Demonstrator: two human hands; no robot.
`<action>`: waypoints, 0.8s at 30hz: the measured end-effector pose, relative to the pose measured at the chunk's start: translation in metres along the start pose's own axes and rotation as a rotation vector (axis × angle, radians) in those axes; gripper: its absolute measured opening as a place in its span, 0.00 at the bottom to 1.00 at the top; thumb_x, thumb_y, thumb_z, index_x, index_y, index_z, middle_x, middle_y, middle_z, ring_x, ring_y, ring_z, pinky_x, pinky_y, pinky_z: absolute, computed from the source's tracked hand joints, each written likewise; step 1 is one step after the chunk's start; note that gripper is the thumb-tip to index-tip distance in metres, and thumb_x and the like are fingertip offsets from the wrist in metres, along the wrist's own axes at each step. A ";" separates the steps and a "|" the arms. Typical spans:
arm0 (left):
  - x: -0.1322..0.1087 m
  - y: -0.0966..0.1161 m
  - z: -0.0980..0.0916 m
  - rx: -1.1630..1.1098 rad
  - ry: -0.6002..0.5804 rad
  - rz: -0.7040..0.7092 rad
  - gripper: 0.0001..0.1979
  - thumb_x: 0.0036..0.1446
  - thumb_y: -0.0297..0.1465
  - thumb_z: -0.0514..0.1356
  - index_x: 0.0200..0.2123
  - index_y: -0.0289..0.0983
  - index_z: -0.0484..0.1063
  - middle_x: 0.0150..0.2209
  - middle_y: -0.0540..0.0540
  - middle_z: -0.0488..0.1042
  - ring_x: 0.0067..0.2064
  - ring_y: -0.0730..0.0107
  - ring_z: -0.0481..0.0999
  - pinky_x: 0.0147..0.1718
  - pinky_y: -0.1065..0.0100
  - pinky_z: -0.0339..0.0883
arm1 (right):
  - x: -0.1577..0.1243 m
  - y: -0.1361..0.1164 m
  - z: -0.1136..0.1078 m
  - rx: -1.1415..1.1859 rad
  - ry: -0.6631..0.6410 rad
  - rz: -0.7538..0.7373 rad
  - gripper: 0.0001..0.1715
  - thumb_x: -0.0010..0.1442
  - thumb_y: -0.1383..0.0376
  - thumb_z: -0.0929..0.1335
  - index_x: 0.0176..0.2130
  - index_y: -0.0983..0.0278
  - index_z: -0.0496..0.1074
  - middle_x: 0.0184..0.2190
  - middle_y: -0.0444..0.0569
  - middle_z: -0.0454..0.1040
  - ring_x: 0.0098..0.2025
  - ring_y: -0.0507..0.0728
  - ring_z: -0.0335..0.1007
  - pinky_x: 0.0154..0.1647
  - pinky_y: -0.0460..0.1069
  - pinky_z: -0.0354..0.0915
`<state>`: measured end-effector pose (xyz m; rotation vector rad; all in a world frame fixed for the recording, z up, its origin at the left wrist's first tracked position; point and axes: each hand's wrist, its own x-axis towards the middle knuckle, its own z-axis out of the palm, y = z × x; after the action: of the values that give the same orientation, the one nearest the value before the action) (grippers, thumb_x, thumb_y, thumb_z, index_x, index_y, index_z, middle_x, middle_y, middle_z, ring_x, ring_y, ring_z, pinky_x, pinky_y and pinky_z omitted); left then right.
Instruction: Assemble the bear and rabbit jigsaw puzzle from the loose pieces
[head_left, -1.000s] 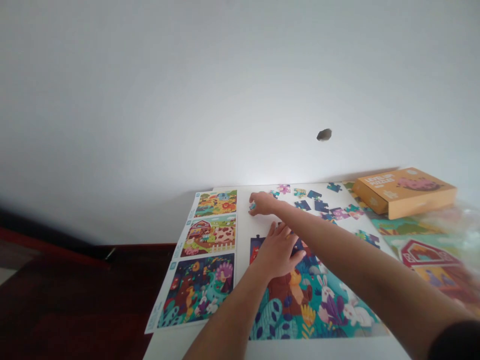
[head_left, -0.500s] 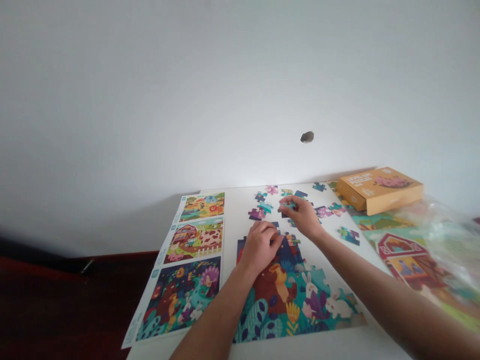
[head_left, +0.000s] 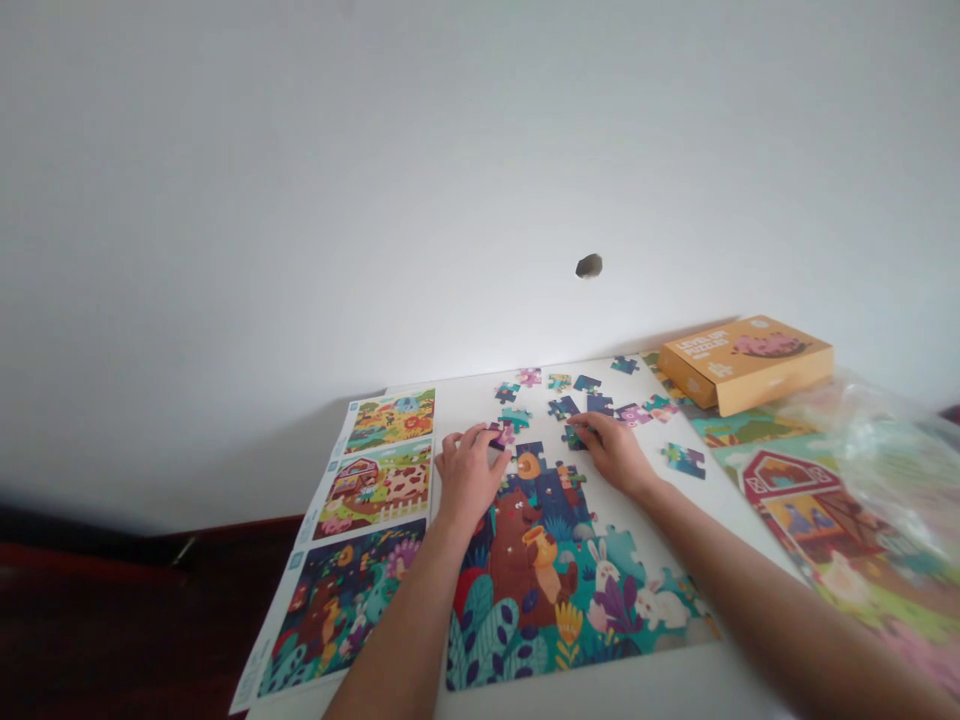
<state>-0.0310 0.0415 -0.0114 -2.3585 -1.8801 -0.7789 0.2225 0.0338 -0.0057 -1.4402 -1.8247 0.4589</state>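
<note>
A partly joined jigsaw puzzle (head_left: 517, 560) with a bear and white rabbits lies on the white table. At its upper left, my left hand (head_left: 469, 478) has thumb and fingers curled around the edge of a purple puzzle piece (head_left: 505, 434). My right hand (head_left: 616, 452) is at the upper right of the joined part, its fingertips closed on a dark teal puzzle piece (head_left: 574, 438). Between the hands, a piece with a round orange shape (head_left: 529, 464) tops the joined part. A teal loose piece (head_left: 514, 417) sits just beyond my left fingers.
Several loose pieces (head_left: 587, 384) are scattered toward the wall. On the left lies a reference sheet (head_left: 390, 487) with three pictures. An orange puzzle box (head_left: 750, 362) and a clear plastic bag (head_left: 892, 470) rest on a farm picture (head_left: 817, 530) at right. The wall has a hole (head_left: 589, 266).
My left hand has moved left and off the top of the puzzle, onto the purple piece. My right hand has come down nearer the joined part. The view has shifted slightly.
</note>
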 end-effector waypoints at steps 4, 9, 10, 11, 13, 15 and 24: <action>0.003 0.000 -0.003 -0.031 -0.005 -0.024 0.10 0.56 0.35 0.66 0.43 0.43 0.77 0.47 0.44 0.77 0.48 0.51 0.69 0.47 0.53 0.64 | -0.002 0.003 0.002 -0.026 -0.005 -0.042 0.21 0.60 0.70 0.62 0.52 0.60 0.72 0.47 0.50 0.78 0.49 0.58 0.74 0.51 0.51 0.67; 0.005 0.000 -0.006 -0.039 -0.018 -0.027 0.12 0.59 0.35 0.63 0.46 0.43 0.76 0.47 0.44 0.77 0.48 0.54 0.72 0.47 0.56 0.65 | -0.003 -0.001 0.003 -0.033 0.033 0.091 0.24 0.60 0.63 0.66 0.56 0.60 0.69 0.36 0.47 0.79 0.35 0.57 0.74 0.39 0.49 0.67; 0.005 -0.001 -0.006 -0.050 -0.014 -0.021 0.11 0.60 0.35 0.62 0.46 0.42 0.76 0.46 0.44 0.77 0.48 0.55 0.73 0.47 0.57 0.65 | -0.002 -0.002 0.003 -0.022 0.040 0.111 0.24 0.60 0.62 0.67 0.56 0.60 0.69 0.35 0.47 0.78 0.33 0.56 0.73 0.38 0.49 0.66; 0.005 -0.001 -0.006 -0.065 -0.007 -0.016 0.11 0.61 0.35 0.61 0.46 0.41 0.75 0.46 0.44 0.77 0.47 0.56 0.73 0.47 0.57 0.66 | -0.002 -0.003 0.002 -0.008 0.047 0.125 0.23 0.60 0.61 0.67 0.55 0.59 0.70 0.34 0.46 0.78 0.31 0.55 0.73 0.37 0.49 0.66; 0.005 -0.004 -0.004 -0.098 0.010 -0.007 0.10 0.62 0.34 0.60 0.46 0.40 0.75 0.45 0.43 0.78 0.47 0.58 0.74 0.48 0.59 0.67 | -0.002 -0.003 0.002 0.016 0.056 0.137 0.22 0.61 0.60 0.67 0.54 0.59 0.70 0.33 0.46 0.79 0.31 0.55 0.72 0.37 0.49 0.66; 0.006 -0.007 -0.001 -0.133 0.029 0.000 0.09 0.63 0.32 0.59 0.45 0.40 0.75 0.46 0.43 0.77 0.47 0.59 0.75 0.49 0.59 0.68 | -0.002 -0.003 0.002 0.016 0.073 0.136 0.19 0.61 0.59 0.66 0.52 0.59 0.72 0.33 0.46 0.79 0.32 0.56 0.73 0.38 0.49 0.65; 0.008 -0.012 0.007 -0.239 0.126 -0.012 0.12 0.58 0.26 0.61 0.46 0.37 0.74 0.45 0.41 0.71 0.49 0.57 0.73 0.52 0.55 0.70 | -0.002 0.000 0.004 0.023 0.087 0.110 0.19 0.62 0.63 0.64 0.52 0.62 0.74 0.30 0.46 0.77 0.31 0.55 0.72 0.36 0.47 0.64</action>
<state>-0.0386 0.0544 -0.0178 -2.3622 -1.8447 -1.1843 0.2193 0.0326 -0.0087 -1.5265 -1.6729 0.4628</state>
